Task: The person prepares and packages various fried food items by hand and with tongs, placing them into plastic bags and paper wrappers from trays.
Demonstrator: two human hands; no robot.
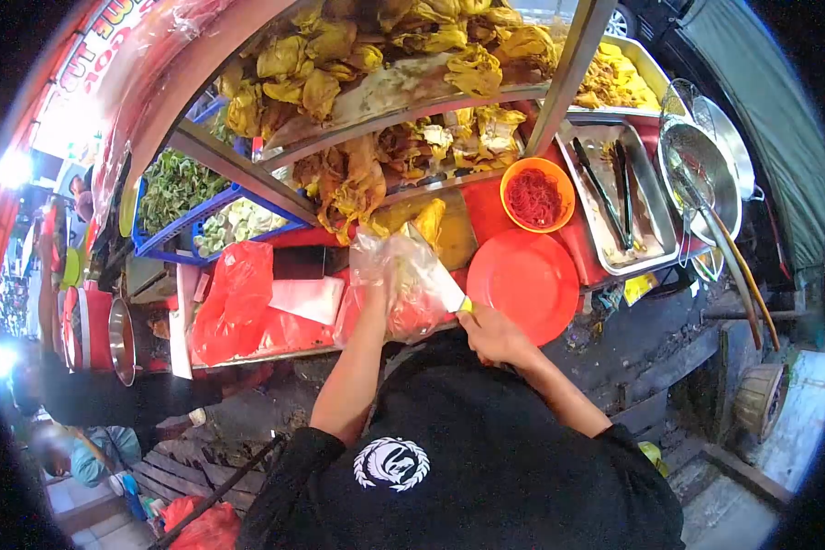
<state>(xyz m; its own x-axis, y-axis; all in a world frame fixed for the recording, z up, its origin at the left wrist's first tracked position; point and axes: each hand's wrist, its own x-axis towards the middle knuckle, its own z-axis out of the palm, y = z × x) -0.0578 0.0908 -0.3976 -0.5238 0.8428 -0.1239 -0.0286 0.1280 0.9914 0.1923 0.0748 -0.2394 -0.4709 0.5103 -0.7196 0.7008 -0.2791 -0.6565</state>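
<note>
My right hand (pixel 497 333) is closed around the yellow-green handle of a knife (pixel 443 282), whose broad pale blade points up and left toward the cutting board (pixel 458 238). My left hand (pixel 376 261) is at the board's near left side, largely covered by a clear plastic bag (pixel 412 284); its fingers are hidden. A yellow piece of chicken (pixel 428 223) lies on the board just beyond the blade. Right of the knife is a red plate (pixel 524 286), with an orange bowl (pixel 538 194) of red shreds behind it.
Yellow chickens (pixel 330 55) fill the display case. Two black-handled tongs lie in a metal tray (pixel 646 247); strainers (pixel 697 151) hang beyond it. Left are blue baskets (pixel 170 240) of greens, a red plastic bag (pixel 236 298) and white paper (pixel 307 298). Another person (pixel 101 454) is at lower left.
</note>
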